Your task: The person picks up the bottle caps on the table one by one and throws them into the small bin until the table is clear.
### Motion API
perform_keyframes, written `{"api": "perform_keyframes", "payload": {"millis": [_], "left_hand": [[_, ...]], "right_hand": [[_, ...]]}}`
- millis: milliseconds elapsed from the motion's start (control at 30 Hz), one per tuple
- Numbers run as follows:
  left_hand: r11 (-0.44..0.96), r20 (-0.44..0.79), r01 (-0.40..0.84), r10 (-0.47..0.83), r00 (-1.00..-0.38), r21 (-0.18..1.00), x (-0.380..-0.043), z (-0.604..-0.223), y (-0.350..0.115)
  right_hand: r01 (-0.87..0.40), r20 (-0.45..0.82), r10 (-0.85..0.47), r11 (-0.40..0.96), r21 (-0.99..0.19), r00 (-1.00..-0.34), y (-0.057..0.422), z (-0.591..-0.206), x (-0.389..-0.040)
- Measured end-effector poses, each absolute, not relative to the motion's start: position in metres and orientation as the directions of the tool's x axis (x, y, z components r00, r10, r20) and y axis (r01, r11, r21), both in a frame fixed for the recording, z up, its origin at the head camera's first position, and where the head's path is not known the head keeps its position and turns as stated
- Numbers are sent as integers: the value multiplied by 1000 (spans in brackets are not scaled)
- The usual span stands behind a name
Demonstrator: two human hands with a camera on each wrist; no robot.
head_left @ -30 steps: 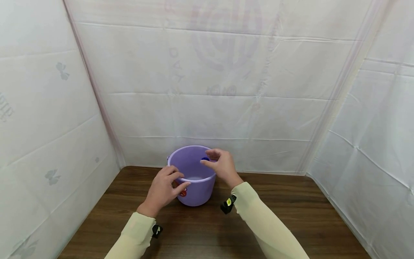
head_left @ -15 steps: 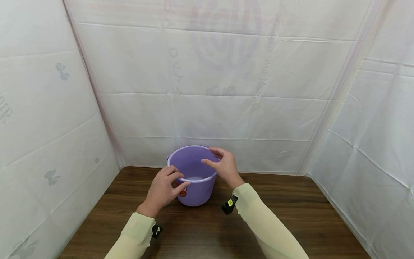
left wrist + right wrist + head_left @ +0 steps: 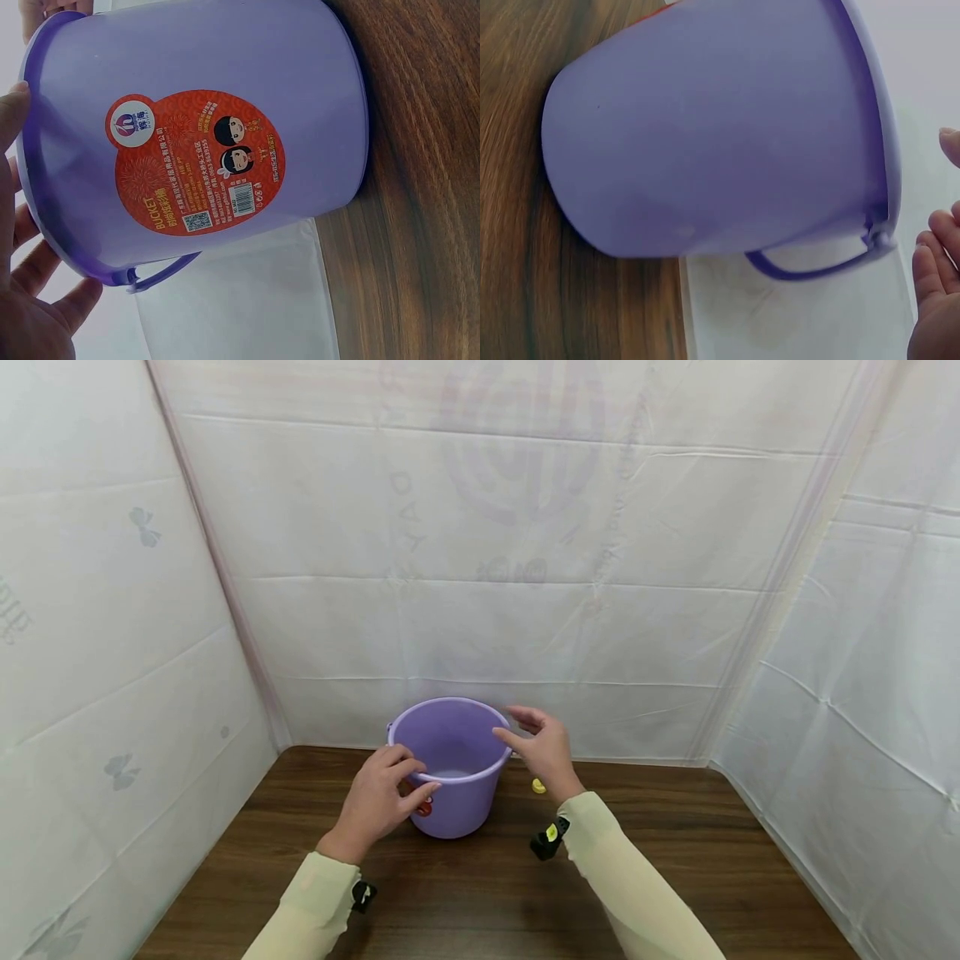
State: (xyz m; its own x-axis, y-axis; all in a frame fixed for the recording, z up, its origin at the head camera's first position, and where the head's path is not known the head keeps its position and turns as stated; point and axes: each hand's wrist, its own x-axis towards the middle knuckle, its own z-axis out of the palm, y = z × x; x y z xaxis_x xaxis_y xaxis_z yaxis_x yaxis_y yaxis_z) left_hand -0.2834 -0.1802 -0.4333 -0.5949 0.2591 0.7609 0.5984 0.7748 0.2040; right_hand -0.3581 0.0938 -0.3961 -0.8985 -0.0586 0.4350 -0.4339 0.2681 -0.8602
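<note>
A purple bucket stands upright on the brown wooden table. Its red label faces the left wrist camera, and its handle hangs down. At the front left of the rim, my left hand holds on, fingers over the edge and thumb outside. My right hand is just right of the rim, fingers loosely bent, thumb apart from them, nothing between them. The right wrist view shows a gap between these fingers and the bucket. Much of the bucket's floor is hidden by its front wall.
A small yellow object lies on the table beside the right wrist, partly hidden. White sheeting hangs behind the table and along both sides. The bucket stands close to the back sheet.
My right hand has moved right, from over the bucket to beside its rim. A small dark blue thing at its fingertips is out of sight. The yellow object has come into view. Left hand unmoved.
</note>
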Motion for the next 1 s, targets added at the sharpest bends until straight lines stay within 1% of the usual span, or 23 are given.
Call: {"api": "perform_keyframes", "payload": {"millis": [167,367,633,1000], "left_hand": [[773,763,601,259,-593,204,-284,-434,-180],[773,766,601,257,-589,202,-285,-433,-181],[776,758,596,257,-600,209,-285,-433,-180],[777,755,592,255,-604,212,-285,-433,-180]], "right_hand": [[-429,443,-5,256,-866,-897,106,-404,-363],[-399,422,42,254,-881,-906,119,-415,-366],[-378,411,101,247,-892,-906,132,-432,-369],[-342,399,132,318,-884,-908,139,-467,-374]]}}
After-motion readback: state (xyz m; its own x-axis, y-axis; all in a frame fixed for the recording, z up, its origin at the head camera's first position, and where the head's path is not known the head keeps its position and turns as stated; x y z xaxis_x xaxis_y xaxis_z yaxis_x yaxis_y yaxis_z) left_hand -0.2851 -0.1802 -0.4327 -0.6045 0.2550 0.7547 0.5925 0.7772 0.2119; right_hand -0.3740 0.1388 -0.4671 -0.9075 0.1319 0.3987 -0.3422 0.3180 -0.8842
